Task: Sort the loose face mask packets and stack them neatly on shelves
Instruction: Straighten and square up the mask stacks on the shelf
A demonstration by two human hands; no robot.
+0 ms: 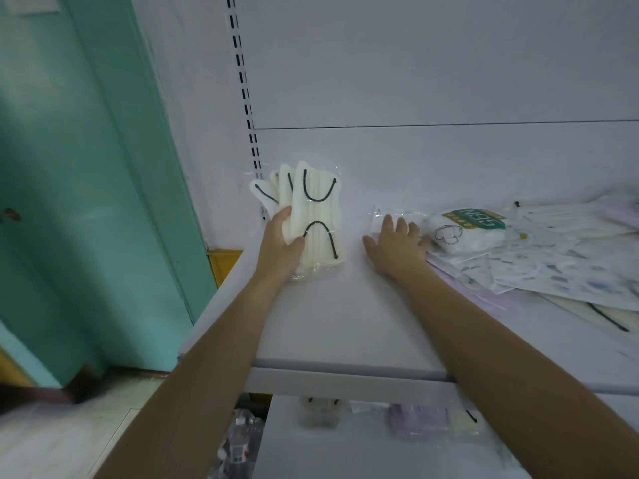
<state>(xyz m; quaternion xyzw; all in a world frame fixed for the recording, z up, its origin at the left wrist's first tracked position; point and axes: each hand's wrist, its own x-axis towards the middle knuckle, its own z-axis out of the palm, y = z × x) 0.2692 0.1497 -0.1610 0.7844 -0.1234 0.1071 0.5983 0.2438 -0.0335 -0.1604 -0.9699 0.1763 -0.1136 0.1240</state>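
Two bare arms reach in from the bottom edge toward a white shelf (pixel 345 326). At far left stands one teal door (pixel 86 167), and just right of it one yellow block (pixel 224 264) shows beside the shelf's end. One slotted upright (pixel 242 81) runs down the back panel (pixel 432 63) to the shelf's left rear corner. In front of its foot the left hand (pixel 280 243) grips a fan of cream packets (pixel 318 209) by their lower left edge, thumb curled over the front one and fingers behind. At least four packets show in the fan, though their overlapping edges make the count unsure; the front one shows two black ear loops. The fan's lower end is at the shelf surface. Apart from it, to the right, the right hand (pixel 397 250) lies flat with fingers straight and spread, resting on one clear packet (pixel 377 216) on the shelf and holding nothing. Just beyond its fingertips lies one white N95 packet (pixel 466 229) with a green label, resting on a loose pile (pixel 560 271) of printed and pale packets, too jumbled to count. On the lower shelf (pixel 345 454) are three blurred packets (pixel 415 420): a lilac one between two cream ones.
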